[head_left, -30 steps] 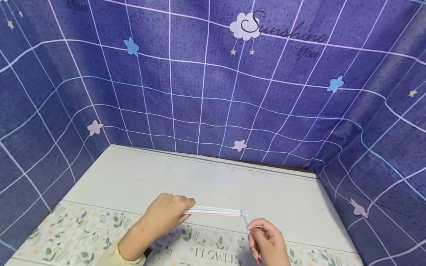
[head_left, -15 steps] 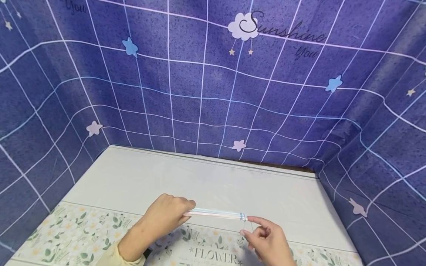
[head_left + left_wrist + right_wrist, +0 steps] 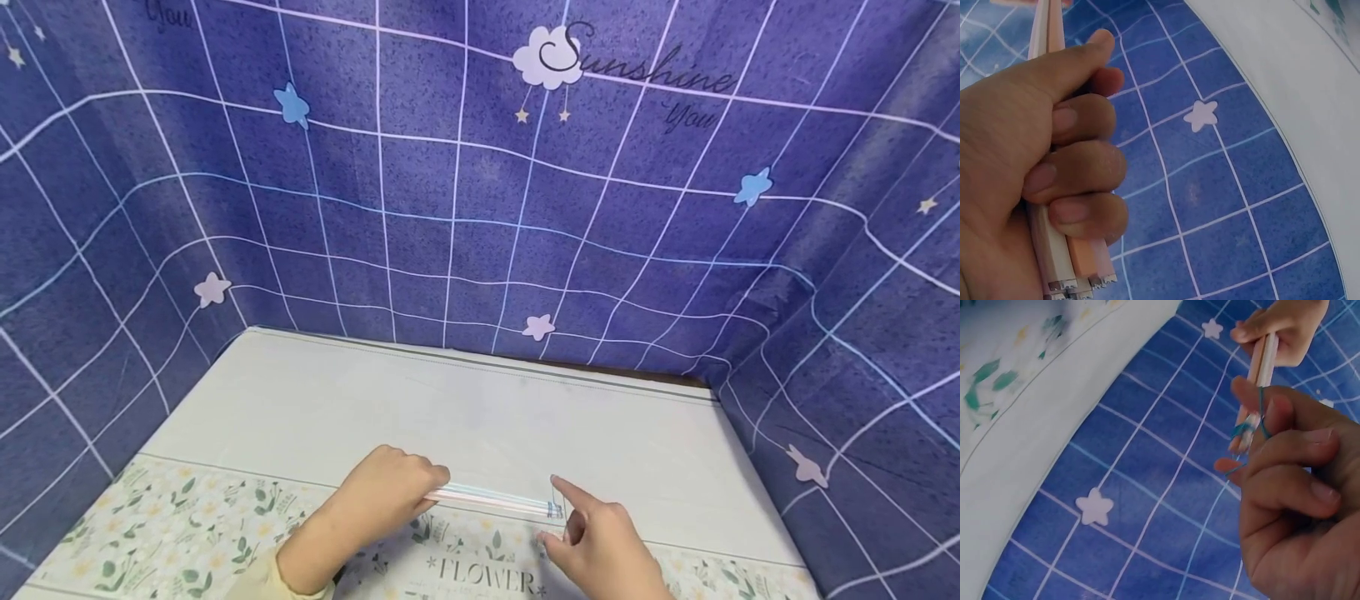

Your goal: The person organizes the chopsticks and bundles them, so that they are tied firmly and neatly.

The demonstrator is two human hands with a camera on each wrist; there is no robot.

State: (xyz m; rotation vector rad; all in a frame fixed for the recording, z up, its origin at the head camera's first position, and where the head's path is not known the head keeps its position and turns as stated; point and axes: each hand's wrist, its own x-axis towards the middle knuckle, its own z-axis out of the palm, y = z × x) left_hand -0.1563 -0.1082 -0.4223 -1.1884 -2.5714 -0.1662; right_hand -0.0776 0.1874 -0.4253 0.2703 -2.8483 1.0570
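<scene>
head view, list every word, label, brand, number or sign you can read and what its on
"Sunshine You": purple-blue curtain with pale grid lines, upper right
"You": same curtain, upper left, near the top edge
"*FLOWER*": white table cover with a floral band, near edge
Smaller line under "FLOWER": too small to read
Bundle of thin pastel sticks: no readable text

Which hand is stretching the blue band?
The right hand: the blue band is stretched between its thumb and forefinger; the left hand grips the bundle of sticks.
</scene>
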